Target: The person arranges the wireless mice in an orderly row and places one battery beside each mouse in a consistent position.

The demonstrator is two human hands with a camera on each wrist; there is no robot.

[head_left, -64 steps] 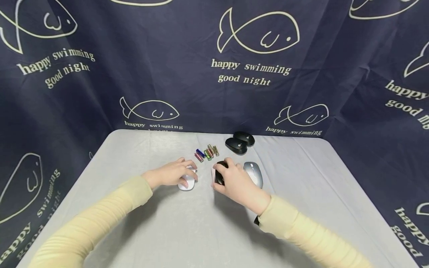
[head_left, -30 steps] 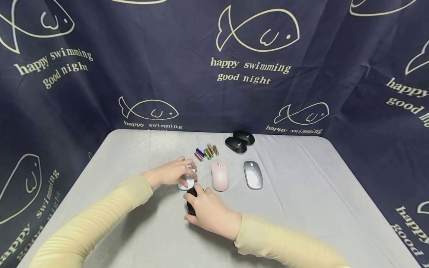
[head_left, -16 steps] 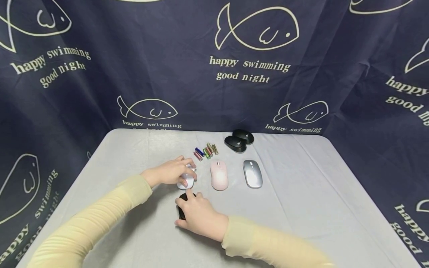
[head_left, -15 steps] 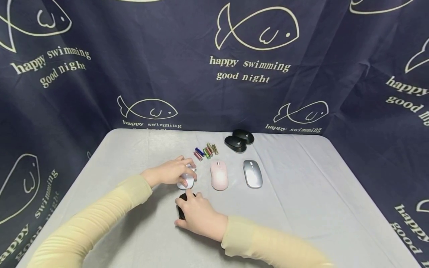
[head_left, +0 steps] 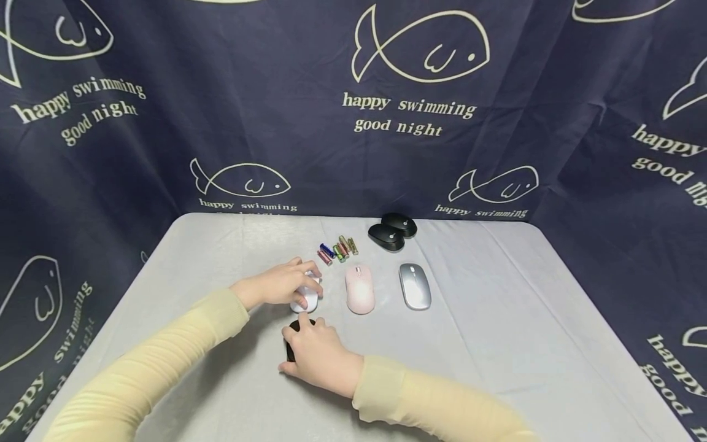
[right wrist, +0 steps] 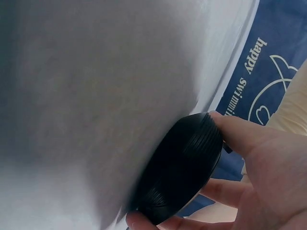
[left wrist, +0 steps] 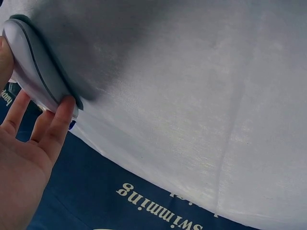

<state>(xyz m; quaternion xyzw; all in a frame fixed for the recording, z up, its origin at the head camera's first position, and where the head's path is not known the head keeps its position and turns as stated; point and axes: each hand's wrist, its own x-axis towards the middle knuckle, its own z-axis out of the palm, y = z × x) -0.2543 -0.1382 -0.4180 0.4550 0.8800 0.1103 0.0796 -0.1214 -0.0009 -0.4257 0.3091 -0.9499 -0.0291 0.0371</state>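
My left hand (head_left: 284,284) holds a white computer mouse (left wrist: 36,67) on the table, thumb on one side and fingers on the other. Just nearer to me, my right hand (head_left: 322,358) grips a black computer mouse (right wrist: 180,165) by its sides; in the head view most of that mouse is hidden under the palm. To the right of the left hand lies a pink mouse (head_left: 360,290), and beyond it a silver mouse (head_left: 415,286). Several small batteries (head_left: 338,249) lie in a cluster past the left fingertips.
Two more black mice (head_left: 386,237) lie touching or overlapping near the table's back edge. A pale cloth covers the table (head_left: 497,307). Dark blue curtains (head_left: 326,153) printed with fish stand close behind it and along both sides.
My right hand has carried the black mouse from over the pink one, leftward and nearer to me, to just in front of the white mouse. The left hand has stayed in place.
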